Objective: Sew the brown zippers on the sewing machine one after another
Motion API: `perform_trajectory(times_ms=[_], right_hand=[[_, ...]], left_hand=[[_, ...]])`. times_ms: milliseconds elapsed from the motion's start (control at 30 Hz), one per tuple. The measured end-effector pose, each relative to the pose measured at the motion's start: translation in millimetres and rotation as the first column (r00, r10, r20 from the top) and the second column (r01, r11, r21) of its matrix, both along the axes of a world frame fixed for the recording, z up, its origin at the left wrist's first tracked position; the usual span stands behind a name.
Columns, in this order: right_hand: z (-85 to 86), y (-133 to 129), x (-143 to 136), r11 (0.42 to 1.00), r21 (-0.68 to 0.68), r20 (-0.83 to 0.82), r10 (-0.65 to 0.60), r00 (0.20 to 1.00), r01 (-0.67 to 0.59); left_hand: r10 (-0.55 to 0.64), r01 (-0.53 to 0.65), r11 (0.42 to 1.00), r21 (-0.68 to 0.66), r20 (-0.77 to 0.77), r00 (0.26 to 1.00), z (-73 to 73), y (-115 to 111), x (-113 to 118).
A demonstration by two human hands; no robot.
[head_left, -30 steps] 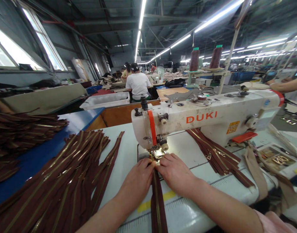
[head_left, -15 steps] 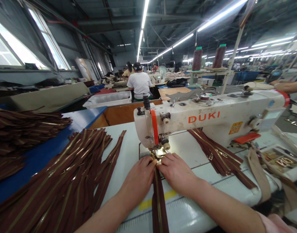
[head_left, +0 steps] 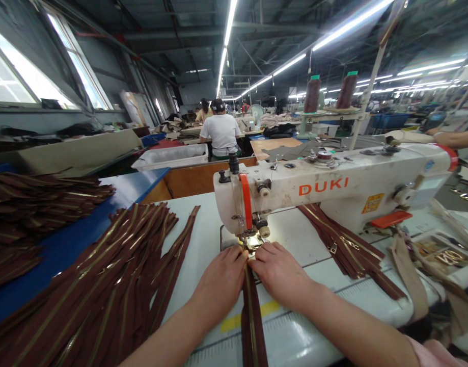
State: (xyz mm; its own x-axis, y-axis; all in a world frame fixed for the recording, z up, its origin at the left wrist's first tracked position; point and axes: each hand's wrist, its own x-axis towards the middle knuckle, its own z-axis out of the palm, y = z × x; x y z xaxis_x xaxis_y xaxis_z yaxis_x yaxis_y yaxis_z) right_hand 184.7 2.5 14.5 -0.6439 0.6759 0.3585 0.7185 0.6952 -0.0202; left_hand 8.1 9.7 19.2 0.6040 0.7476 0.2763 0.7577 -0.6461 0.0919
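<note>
A brown zipper (head_left: 252, 321) with brass-coloured teeth runs from the sewing machine's needle area down over the table's front edge. My left hand (head_left: 225, 272) pinches its upper end from the left, fingers closed. From the other side my right hand (head_left: 277, 270) grips the same end, its fingertips nearly touching the left ones. Both hands sit just in front of the lit presser foot (head_left: 252, 241) of the white sewing machine (head_left: 279, 178). The zipper's tip is hidden by my fingers.
Many brown zippers (head_left: 104, 275) lie fanned on the left, with another pile (head_left: 46, 209) behind them. Under the machine arm rests a smaller zipper bundle (head_left: 344, 244) with sliders. A parts tray (head_left: 443, 252) sits at right. A person in a white shirt (head_left: 220, 131) sits ahead.
Both hands keep their hold on the zipper at the presser foot. The view has shifted very slightly; nothing else visibly differs.
</note>
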Motion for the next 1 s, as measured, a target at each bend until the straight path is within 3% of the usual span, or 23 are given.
perform_trajectory(times_ms=[267,633,867,1000], right_hand=[[-1.0,0,0,1.0,-0.008,0.011,-0.002,1.0,0.003],[0.4,-1,-2,1.0,-0.012,-0.001,-0.007,1.0,0.007],[-27.9,5,-2,0.996,0.073,-0.168,0.061,0.984,-0.049],[-31.9,7,0,0.983,0.152,-0.171,0.124,0.977,-0.098]], left_hand=[[0.03,-0.034,0.998,-0.052,-0.084,0.996,0.3,4,5],[0.07,-0.07,0.997,0.013,-0.033,0.997,-6.6,6,10],[0.116,-0.109,0.992,0.065,-0.114,0.987,-10.9,1,10],[0.114,-0.111,0.993,0.044,-0.097,0.989,-8.8,-5,12]])
